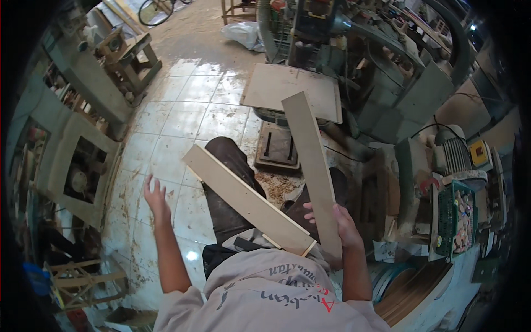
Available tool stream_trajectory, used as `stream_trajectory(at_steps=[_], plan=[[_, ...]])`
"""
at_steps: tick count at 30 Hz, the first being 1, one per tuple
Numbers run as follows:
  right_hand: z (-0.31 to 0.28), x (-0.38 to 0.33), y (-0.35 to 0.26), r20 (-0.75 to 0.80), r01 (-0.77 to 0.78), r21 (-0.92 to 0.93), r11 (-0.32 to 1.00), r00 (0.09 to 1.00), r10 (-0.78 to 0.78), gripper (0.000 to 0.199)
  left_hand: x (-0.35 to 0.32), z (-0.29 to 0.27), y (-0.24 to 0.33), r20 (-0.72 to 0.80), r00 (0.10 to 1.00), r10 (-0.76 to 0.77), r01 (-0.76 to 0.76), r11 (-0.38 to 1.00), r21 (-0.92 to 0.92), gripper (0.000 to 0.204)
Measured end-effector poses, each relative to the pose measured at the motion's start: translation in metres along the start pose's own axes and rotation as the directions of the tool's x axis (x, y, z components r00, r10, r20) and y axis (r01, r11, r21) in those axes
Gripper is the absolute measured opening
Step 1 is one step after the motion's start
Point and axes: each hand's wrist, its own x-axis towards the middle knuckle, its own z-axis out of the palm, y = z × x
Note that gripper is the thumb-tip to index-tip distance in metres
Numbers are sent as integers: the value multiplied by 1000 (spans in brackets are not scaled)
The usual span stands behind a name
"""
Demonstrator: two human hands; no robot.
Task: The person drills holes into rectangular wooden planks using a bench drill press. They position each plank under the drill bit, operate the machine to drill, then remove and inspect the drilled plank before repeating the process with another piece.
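My right hand [348, 227] grips a long, flat wooden board [311, 160] near its lower end, fingers on one edge and thumb on the other. The board stands tilted, its far end in front of the drill-press-like machine's table. Across my lap lies a second long board [249, 205], slanting from far left to near right. Narrow strips run along its edges, and small dark dots mark its face. My left hand [158, 198] is raised over the floor, left of the lap board. Its fingers are spread and hold nothing.
Ahead stands a machine with a flat wooden table [293, 91] above a slotted metal base [276, 145]. To the right are a dusty motor [451, 155] and a green basket [456, 218] of small pieces. Wooden frames [86, 282] stand at left; sawdust lies on the tiled floor [182, 119].
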Motion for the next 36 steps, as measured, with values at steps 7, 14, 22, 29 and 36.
stream_trajectory(at_steps=[7, 14, 22, 29, 36], plan=[[-28, 1, -19, -118, -104, -412, 905, 991, 60, 35, -96, 23, 57, 683, 367, -632, 419, 767, 486, 46], [-5, 10, -21, -116, 52, -290, 956, 989, -89, 50, -155, 66, 38, 766, 352, -538, 772, 629, 87, 42], [19, -1, -14, 121, 7, 261, 965, 992, -40, 99, -182, 104, 36, 687, 597, -415, 688, 705, -172, 27], [23, 2, -11, 237, -94, 497, 862, 971, -31, 88, -175, 131, 70, 779, 580, -239, 743, 547, -385, 49], [11, 14, -15, 105, 3, 42, 999, 994, -8, 69, -159, 141, 94, 816, 575, -55, 714, 521, -468, 89]])
